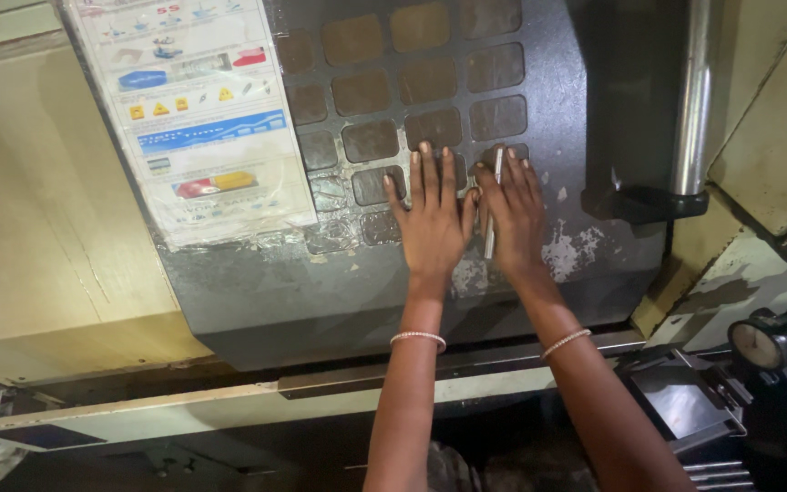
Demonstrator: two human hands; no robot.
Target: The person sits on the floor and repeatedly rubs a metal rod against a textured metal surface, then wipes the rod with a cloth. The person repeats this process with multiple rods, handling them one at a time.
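Observation:
Both my hands press flat against a dark grey machine door (257,292) with a grid of square window panes (371,141). My left hand (432,219) lies open on the lower panes, fingers spread upward. My right hand (514,214) rests beside it and pins a thin metal rod (494,205) against the door between thumb and fingers. Each wrist wears a thin beaded bracelet (418,338).
A laminated instruction sheet (198,114) is stuck on the door's left part. A vertical chrome handle (689,100) runs down the right edge. Beige machine casing (38,228) lies left. A dial gauge (762,342) and black fixtures sit at lower right.

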